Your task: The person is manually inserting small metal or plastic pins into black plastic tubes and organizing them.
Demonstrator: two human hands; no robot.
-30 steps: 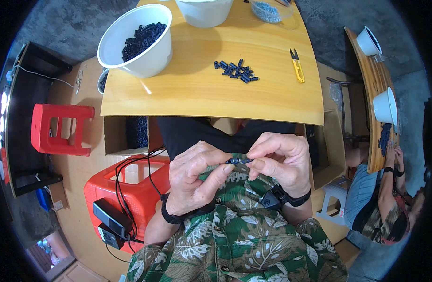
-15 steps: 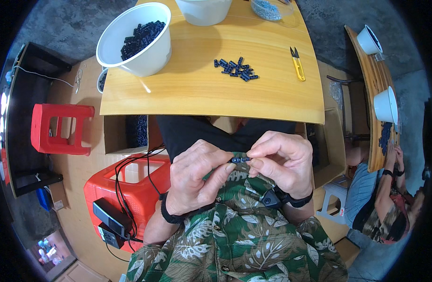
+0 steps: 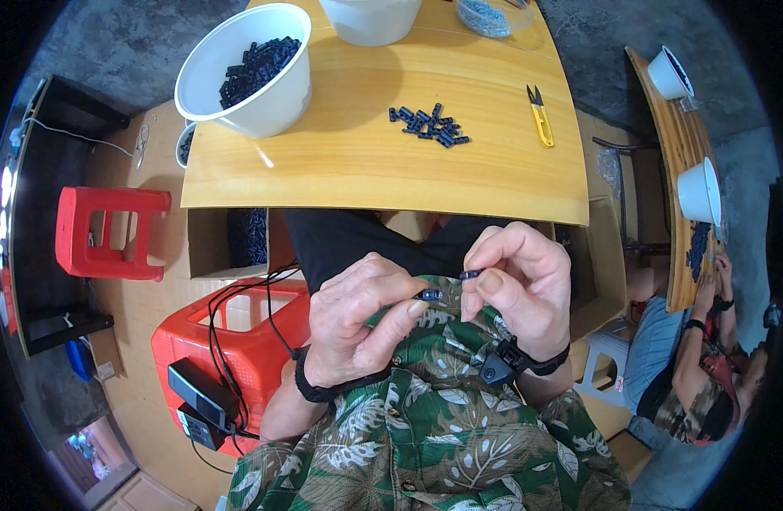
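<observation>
Over my lap, just off the table's near edge, my left hand [image 3: 357,315] pinches a small black plastic part [image 3: 427,295] between thumb and forefinger. Its end shows a pale spot. My right hand [image 3: 521,285] is closed on another small dark piece [image 3: 470,274], a little higher and to the right. The two pieces are apart. Most of each is hidden by my fingers. On the table [image 3: 340,175] lies a loose pile of short black plastic parts [image 3: 430,125].
A white bucket [image 3: 281,102] of black parts stands at the table's left, with yellow thread snips [image 3: 539,115] at the right. Red stools [image 3: 174,341] and cardboard boxes [image 3: 208,243] flank me. Another person [image 3: 694,358] works at a side table [image 3: 681,145].
My right hand has drawn away from the left, up and to the right. The pieces that met between my fingers are now apart. My left hand has barely moved.
</observation>
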